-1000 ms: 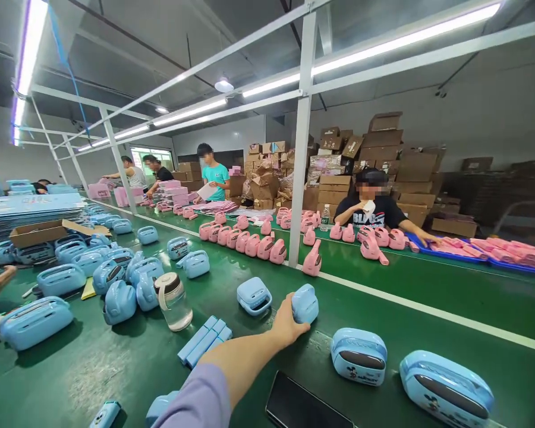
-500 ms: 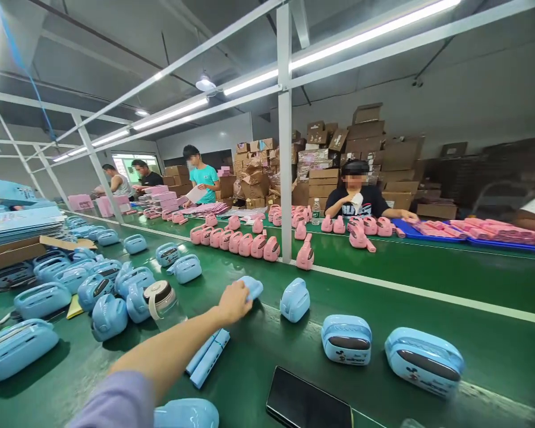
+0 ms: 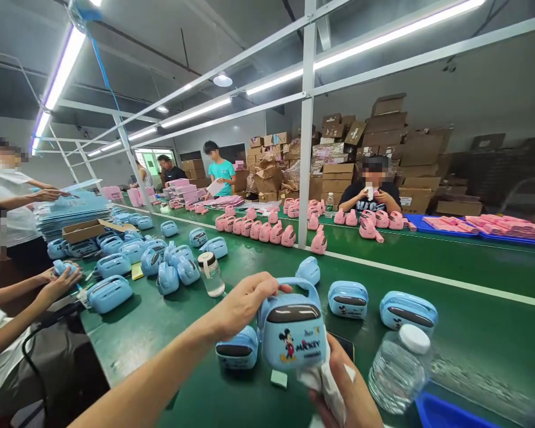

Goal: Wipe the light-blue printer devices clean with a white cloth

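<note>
A blue case with a Mickey picture [image 3: 294, 336] hangs in front of me, its handle raised. The fingers of my left hand [image 3: 249, 300] are wrapped round the handle at its upper left. Below and to the right, my right hand [image 3: 350, 386] holds a crumpled white cloth [image 3: 327, 380] against the case's lower right side. Another blue case [image 3: 237, 349] stands on the green table just behind, beside a small pale green block [image 3: 279, 378]. Part of a black phone [image 3: 348, 349] shows behind my right hand.
A clear jar with a white lid [image 3: 401, 368] and a blue tray [image 3: 450, 413] are at the right. A water bottle [image 3: 211, 274] and several blue cases stand left. A metal post [image 3: 306, 131] rises beyond; people sit or stand around.
My left hand has come back toward me and now holds a case by its handle. My right hand with the cloth has come into view. The view has shifted, showing people at the left.
</note>
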The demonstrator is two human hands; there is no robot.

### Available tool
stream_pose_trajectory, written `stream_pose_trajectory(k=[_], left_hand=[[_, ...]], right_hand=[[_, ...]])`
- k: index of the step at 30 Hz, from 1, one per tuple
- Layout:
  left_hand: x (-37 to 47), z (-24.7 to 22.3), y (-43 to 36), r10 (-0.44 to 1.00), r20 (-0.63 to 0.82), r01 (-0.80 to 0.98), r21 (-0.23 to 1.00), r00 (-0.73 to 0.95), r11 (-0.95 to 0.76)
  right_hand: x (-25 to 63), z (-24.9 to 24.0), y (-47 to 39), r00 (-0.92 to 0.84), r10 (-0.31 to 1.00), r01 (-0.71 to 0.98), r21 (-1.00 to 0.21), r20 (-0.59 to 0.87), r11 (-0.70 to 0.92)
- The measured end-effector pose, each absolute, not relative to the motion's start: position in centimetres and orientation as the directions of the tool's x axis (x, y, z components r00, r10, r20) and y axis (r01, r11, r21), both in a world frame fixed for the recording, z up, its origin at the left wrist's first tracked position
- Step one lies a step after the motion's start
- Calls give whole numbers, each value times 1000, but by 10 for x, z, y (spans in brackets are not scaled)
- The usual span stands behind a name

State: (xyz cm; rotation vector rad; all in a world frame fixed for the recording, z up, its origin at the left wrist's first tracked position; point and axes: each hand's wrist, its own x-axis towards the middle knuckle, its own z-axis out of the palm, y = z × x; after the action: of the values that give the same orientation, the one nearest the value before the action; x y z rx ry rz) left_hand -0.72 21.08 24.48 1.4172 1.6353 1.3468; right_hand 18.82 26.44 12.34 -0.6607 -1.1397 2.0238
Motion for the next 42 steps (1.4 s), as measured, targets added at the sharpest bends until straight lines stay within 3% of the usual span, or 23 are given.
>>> stream_pose_trajectory(k=[3,7,11,14,20,23,26,28,31,33,35,39,42], left_hand=[[20,234,190,968,144,224,970,-203,-98],[35,211,167,982,189,7,982,-17,-189],[51,192,152,969,242,179,957,-53,-229],[60,189,148,948,291,340,911,-129,-234],[59,190,145,938,290,392,898,-190,-198],[55,187,142,946,234,351,925,-226,-145],[55,184,142,947,182,210,969,-266,-127],[56,183,145,935,121,100,991,-333,-93],[60,181,154,910,-94,-170,985,-403,26],[62,178,159,892,-211,-359,931,-399,60],[62,174,162,876,-264,-474,879,-402,48],[58,166,161,904,-216,-564,825,-369,-33],[52,161,157,927,-125,-560,822,-355,-104]], right_hand=[[189,128,259,-664,745,-504,-698,-63,-509],[205,118,247,-829,538,-433,-435,-151,-789],[209,104,240,-929,370,-359,-217,-9,-907],[208,94,236,-963,268,-266,-201,16,-943],[202,80,240,-995,59,-74,-194,80,-978],[199,81,242,-996,25,-40,-179,88,-983],[201,94,242,-999,54,-51,-154,-10,-987],[205,110,240,-983,102,-71,-189,-155,-979],[211,136,238,-938,115,-18,-287,-327,-958],[216,147,237,-928,86,48,-345,-364,-937],[220,152,237,-921,137,25,-407,-365,-913],[224,146,235,-867,338,-59,-597,-367,-800],[222,139,229,-787,524,-89,-780,-326,-619]])
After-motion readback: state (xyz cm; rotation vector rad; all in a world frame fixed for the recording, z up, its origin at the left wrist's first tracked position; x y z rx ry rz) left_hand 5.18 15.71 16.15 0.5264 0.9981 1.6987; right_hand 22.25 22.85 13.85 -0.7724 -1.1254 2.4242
